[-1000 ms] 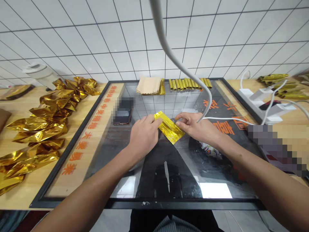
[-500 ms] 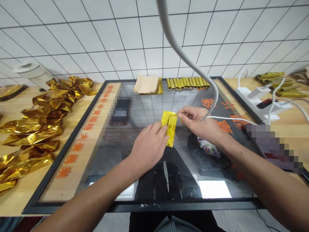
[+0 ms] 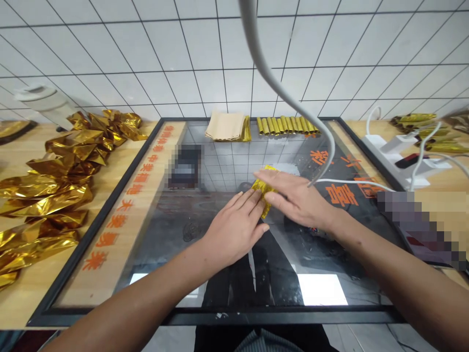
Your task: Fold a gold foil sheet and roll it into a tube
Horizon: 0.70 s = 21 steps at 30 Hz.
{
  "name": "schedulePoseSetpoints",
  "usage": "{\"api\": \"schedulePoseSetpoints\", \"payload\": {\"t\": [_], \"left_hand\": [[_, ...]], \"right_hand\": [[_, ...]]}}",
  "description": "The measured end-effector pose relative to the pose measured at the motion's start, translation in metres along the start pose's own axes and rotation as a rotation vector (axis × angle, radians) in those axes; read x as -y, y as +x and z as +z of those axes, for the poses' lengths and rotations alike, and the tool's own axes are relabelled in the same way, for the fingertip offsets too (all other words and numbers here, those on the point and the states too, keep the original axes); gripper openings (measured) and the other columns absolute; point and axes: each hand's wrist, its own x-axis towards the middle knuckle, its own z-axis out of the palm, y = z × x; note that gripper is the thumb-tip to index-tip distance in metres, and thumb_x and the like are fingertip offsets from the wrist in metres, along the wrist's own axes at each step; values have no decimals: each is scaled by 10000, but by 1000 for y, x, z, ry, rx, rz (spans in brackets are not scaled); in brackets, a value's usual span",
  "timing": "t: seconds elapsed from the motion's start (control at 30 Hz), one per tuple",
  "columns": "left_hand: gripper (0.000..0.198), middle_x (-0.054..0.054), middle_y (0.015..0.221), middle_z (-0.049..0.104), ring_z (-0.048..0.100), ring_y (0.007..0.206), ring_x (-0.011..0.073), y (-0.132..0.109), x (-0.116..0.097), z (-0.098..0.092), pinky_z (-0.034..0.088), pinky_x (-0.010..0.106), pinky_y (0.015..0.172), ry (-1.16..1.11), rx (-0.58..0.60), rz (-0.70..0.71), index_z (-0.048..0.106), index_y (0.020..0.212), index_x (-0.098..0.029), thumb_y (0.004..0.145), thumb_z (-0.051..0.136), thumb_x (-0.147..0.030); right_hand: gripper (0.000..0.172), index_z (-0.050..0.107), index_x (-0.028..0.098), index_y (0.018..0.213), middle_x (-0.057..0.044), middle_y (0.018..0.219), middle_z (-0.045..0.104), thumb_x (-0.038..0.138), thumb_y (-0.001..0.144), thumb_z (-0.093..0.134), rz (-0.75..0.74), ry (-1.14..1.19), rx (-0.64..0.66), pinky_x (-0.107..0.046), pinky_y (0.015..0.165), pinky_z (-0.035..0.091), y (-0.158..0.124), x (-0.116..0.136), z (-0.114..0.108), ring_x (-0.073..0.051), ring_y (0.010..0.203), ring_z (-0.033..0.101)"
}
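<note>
A piece of shiny gold paper lies on the glass tabletop, mostly covered by my hands. My left hand rests flat with its fingers stretched over the paper's left side. Across its upper part reaches my right hand, fingers extended and thumb apart, touching or just over the paper. Neither hand is wrapped round anything. Beyond them, at the back of the glass, lie a stack of tan paper with gold sheets under it and a row of gold paper rolls.
Crumpled gold foil covers the left side, with a white bottle behind. A white cable hangs across the view. A power strip with plugs and more gold rolls sit at the right. The glass has a black frame.
My right hand has let go of the paper's upper right corner and moved left across it, fingers now straight. My left hand has flattened onto the paper.
</note>
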Motion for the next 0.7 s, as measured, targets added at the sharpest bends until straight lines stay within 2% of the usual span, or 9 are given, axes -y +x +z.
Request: {"api": "schedulePoseSetpoints", "payload": {"t": [0.07,0.17,0.27,0.43,0.57,0.7], "left_hand": [[625,178,1745,408,312,1664,310,-2,1,1,294,519,1359,-39,1,-6,433,1625,-126,1119,509,-487],[662,199,1748,394,251,1686,319,-4,1,3,288,518,1361,-31,-3,4,436,1616,-104,1112,509,-527],[689,218,1770,338,265,1680,334,-5,0,5,281,510,1360,45,19,26,428,1627,-73,1129,455,-548],[722,203,1769,340,317,1661,331,-7,-1,8,261,507,1356,146,36,27,389,1668,-63,1152,345,-566],[718,187,1770,338,337,1654,320,-7,-2,7,262,515,1352,193,48,40,430,1657,-73,1153,330,-574],[724,197,1757,358,354,1646,324,-7,-4,6,279,527,1341,226,52,38,433,1660,-65,1152,342,-573]], "right_hand": [[607,453,194,1676,-129,1701,492,481,1141,442,-99,23,203,-544,1310,387,-2,3,6,-293,1597,436],[667,296,208,1745,-114,1775,344,501,1153,392,-115,13,314,-547,1357,301,-5,-4,15,-264,1656,307],[662,241,247,1758,-91,1795,284,503,1161,367,-75,-67,309,-555,1368,270,-5,-18,18,-245,1669,267],[643,349,189,1724,-113,1795,263,505,1164,318,-19,-216,290,-578,1364,270,0,-38,12,-275,1677,230],[663,365,149,1715,-129,1793,269,504,1160,288,19,-245,288,-578,1359,283,3,-44,9,-297,1672,251],[652,324,199,1736,-94,1802,262,500,1158,296,21,-256,285,-563,1364,275,2,-45,10,-280,1675,241]]}}
